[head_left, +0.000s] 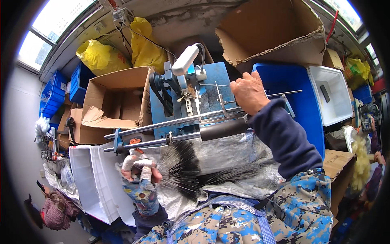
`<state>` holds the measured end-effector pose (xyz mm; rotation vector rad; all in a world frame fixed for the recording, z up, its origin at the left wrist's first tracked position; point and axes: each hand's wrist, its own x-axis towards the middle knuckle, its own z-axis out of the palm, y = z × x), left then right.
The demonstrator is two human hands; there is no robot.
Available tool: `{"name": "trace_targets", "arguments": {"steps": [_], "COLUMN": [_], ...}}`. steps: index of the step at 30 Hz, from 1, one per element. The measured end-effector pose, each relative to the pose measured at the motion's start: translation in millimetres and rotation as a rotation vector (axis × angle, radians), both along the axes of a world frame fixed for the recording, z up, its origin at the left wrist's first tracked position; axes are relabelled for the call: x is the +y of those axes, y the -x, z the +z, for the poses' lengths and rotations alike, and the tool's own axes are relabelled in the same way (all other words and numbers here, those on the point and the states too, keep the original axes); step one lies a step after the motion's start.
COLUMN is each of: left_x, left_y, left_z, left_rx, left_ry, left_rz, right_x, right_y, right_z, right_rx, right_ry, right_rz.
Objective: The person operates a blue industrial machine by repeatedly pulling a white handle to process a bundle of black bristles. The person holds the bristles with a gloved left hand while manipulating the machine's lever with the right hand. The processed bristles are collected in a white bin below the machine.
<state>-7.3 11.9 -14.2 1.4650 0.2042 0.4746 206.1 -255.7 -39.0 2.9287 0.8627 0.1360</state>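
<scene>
My left hand [142, 167], its fingers wrapped in white tape, is curled closed beside the fanned tips of a bundle of thin wires [178, 164]. Whatever it holds is too small to make out. The bundle, dark in its middle, lies across grey plastic sheeting over my lap. My right hand [250, 92] is closed at the right side of a blue bench machine [213, 77], where a thin metal rod [215, 85] runs into its grip. In front of the machine, steel bars [158, 143] cross from left to right, with a dark sleeve [223, 129] on the nearer one.
An open cardboard box [115, 97] stands left of the machine, and a larger one [272, 32] behind it. To the right are a blue bin [315, 118] and a white tray [333, 97]. White bins [91, 179] stand at my left. Other people are at both edges.
</scene>
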Motion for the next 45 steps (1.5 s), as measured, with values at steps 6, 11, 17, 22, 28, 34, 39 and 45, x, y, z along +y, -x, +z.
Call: {"name": "trace_targets", "arguments": {"steps": [6,11,17,22,28,34,39,45], "left_x": [21.2,-39.3,-3.7,23.7,9.0,5.4,7.5,5.1], "left_y": [3.4,-2.6,-1.3,-28.7,-33.0,-16.8,-7.4,0.3], "left_z": [-3.8,-0.7,-47.4,-162.7,-131.7,-91.4,-76.6,-61.3], "left_rx": [-0.129,-0.108,0.208,0.399,0.123,0.137,0.102,0.064], "left_ry": [-0.019,-0.473,-0.898,-1.412,-1.620,-1.465,-1.435,-1.385], "left_rz": [-0.030,-0.485,-0.254,-0.332,-0.341,-0.385,-0.341,-0.270], "right_x": [-17.2,55.5,18.5,58.4,60.1,60.5,60.9,59.5], "right_y": [118.4,156.0,86.6,-1.7,-15.6,-13.1,-14.0,-25.6], "right_z": [43.6,22.5,22.1,-17.1,-46.9,-43.0,-44.3,-58.1], "right_rx": [0.359,1.063,0.245,-0.031,-0.051,-0.061,-0.036,0.037], "right_ry": [-0.487,-1.335,-0.702,-0.245,-0.292,-0.277,-0.295,-0.414], "right_rz": [0.342,0.355,0.265,0.045,-0.015,0.010,0.026,0.002]}}
